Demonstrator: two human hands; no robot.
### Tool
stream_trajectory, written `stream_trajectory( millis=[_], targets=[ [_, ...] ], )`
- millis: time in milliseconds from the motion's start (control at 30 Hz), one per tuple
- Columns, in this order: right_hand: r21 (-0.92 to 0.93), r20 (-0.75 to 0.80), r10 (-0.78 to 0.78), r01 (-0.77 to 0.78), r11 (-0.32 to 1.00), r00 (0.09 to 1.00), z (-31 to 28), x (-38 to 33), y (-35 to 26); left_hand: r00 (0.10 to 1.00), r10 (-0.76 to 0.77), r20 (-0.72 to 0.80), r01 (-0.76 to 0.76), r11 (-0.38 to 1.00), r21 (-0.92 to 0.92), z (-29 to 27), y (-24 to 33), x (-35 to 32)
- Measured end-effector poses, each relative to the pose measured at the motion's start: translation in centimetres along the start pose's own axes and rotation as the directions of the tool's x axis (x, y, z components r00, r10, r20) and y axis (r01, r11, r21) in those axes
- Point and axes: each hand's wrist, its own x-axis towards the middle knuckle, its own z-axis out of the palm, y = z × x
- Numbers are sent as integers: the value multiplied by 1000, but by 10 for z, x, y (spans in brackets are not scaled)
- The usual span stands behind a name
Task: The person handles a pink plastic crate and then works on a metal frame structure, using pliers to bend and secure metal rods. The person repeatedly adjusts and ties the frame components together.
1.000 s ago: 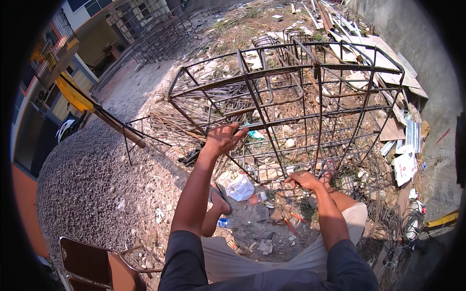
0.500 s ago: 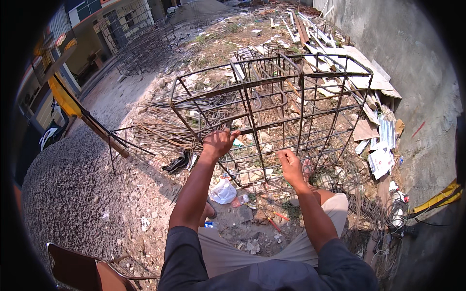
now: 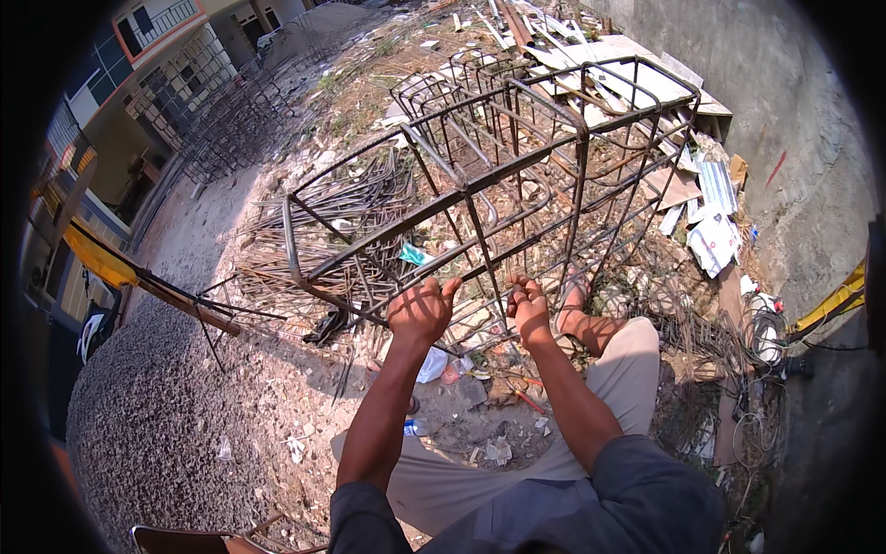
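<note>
a long, boxy cage (image 3: 466, 192) of dark metal bars runs slantwise over littered ground (image 3: 452, 427). its sides are open.

One left hand (image 3: 420, 314) and one right hand (image 3: 530, 314) are seen, two in all. One large steel-bar cage (image 3: 467, 191), one gravel heap (image 3: 185, 425), one teal packet (image 3: 415, 255) and one grey wall (image 3: 803, 92) can be counted; the loose bars (image 3: 362, 205) are heaped too thickly to be counted.

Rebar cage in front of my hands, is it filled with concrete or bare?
Bare: the rebar cage is an open frame, and the ground shows straight through it.
</note>
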Motion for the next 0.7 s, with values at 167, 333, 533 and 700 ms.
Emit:
stream_trajectory(
  millis=[167, 333, 533, 700],
  targets=[
    [-145, 130, -180, 198, 969, 975, -9, -25, -17, 980, -93, 177, 98, 995, -24, -24, 32, -19],
    [-573, 255, -560, 589, 570, 789, -12, -41, -59, 937, -180, 298, 214, 973, -86, -31, -12, -34],
    [-81, 386, 76, -48, 996, 919, -33, 7, -19, 871, -25, 490, 167, 954, -248, -63, 4, -18],
    [-489, 402, 219, 6, 872, 889, -21, 18, -34, 843, 96, 528, 104, 936, -336, -57, 26, 2]
  ],
)
